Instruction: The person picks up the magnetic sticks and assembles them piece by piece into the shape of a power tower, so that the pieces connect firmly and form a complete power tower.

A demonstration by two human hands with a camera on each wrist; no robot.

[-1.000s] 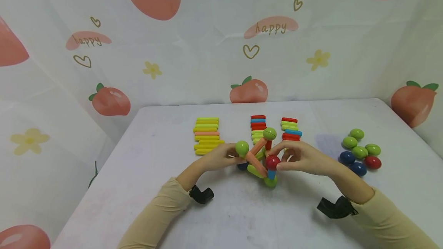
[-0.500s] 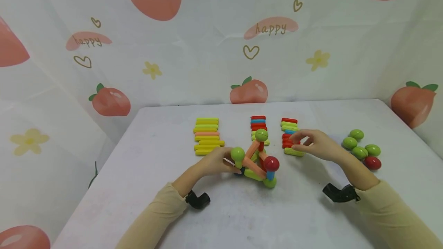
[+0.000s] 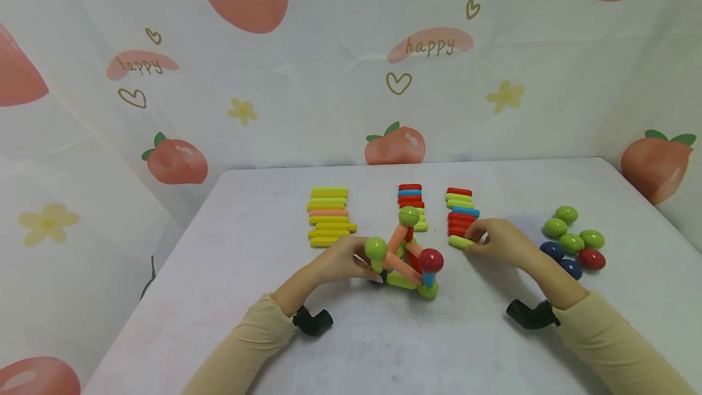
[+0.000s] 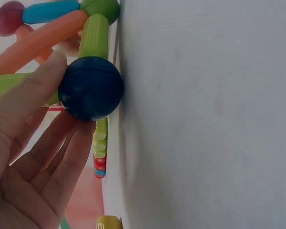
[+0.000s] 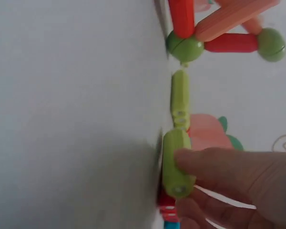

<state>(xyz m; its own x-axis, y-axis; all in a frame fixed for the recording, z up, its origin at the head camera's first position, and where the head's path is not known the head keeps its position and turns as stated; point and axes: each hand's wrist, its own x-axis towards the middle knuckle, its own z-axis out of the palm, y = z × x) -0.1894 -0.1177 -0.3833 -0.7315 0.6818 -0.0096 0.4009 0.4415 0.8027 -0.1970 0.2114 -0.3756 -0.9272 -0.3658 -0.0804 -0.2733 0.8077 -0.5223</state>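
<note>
Yellow sticks (image 3: 329, 220) lie leftmost on the table (image 3: 263, 224); next, the left hand (image 3: 341, 259) grips a mid-table ball-and-stick frame (image 3: 403, 269) by its dark blue ball (image 4: 90, 89); then a green stick (image 3: 459, 241) at a mixed column's (image 3: 462, 217) near end, pinched by the right hand (image 3: 500, 242); loose balls (image 3: 572, 242) farthest right

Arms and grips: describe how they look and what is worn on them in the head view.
The left sleeve and right sleeve are plain beige, creased, with no printed marking in sight. A bent black piece juts out by the left cuff, and a similar one by the right. The left grip and right grip wear no gloves.
</note>
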